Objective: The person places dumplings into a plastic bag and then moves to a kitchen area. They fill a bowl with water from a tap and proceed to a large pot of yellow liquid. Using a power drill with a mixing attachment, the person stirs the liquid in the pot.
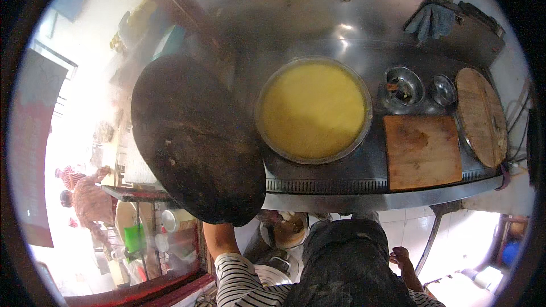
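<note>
A large dark round lid (196,136) is held up, tilted, left of the stove. My left forearm (219,237) in a striped sleeve rises to its lower edge, and my left hand is hidden behind the lid, gripping it. A wide round metal pan (364,136) sits uncovered in the steel stove top. It is full of smooth yellow liquid (313,111), and steam drifts above it. My right hand (401,257) hangs low beside my dark apron with loosely curled fingers and nothing in it.
A square wooden board (422,150) lies right of the pan, and a round wooden lid (482,115) beyond it. Two small metal bowls (404,86) (442,90) sit behind the board. A grey cloth (429,20) hangs on the back ledge. Another person (85,199) stands far left.
</note>
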{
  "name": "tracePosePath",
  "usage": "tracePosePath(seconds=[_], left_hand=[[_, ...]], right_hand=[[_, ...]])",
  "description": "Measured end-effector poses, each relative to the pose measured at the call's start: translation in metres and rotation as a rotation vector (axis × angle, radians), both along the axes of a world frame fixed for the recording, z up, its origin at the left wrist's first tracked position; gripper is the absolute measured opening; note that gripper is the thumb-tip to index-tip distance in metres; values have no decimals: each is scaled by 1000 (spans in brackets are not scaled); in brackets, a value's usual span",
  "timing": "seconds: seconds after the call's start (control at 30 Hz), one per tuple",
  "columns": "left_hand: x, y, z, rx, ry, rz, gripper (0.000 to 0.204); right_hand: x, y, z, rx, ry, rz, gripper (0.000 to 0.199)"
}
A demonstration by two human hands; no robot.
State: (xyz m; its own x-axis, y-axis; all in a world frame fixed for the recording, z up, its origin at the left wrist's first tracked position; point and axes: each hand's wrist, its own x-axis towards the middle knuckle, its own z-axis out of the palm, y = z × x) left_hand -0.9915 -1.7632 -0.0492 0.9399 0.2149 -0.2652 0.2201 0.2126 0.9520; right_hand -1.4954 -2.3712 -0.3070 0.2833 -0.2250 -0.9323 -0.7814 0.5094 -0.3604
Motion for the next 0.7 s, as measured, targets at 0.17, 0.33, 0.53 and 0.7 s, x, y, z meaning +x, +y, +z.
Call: tracePosePath(seconds=[0.17,0.33,0.53,0.7], left_hand=[[-33,28,-7,-61,-33,38,31],[-80,45,-9,-133,-49,135,33],[-175,73,-61,-356,-160,382,36],[-209,39,-93,-280,-151,689,31]], right_hand=[[-14,-4,-2,-45,-59,17,19],[16,-3,20,-147,-108,133,23],[56,-8,31,-82,-81,233,26],[102,-38,18,-23,-308,453,21]])
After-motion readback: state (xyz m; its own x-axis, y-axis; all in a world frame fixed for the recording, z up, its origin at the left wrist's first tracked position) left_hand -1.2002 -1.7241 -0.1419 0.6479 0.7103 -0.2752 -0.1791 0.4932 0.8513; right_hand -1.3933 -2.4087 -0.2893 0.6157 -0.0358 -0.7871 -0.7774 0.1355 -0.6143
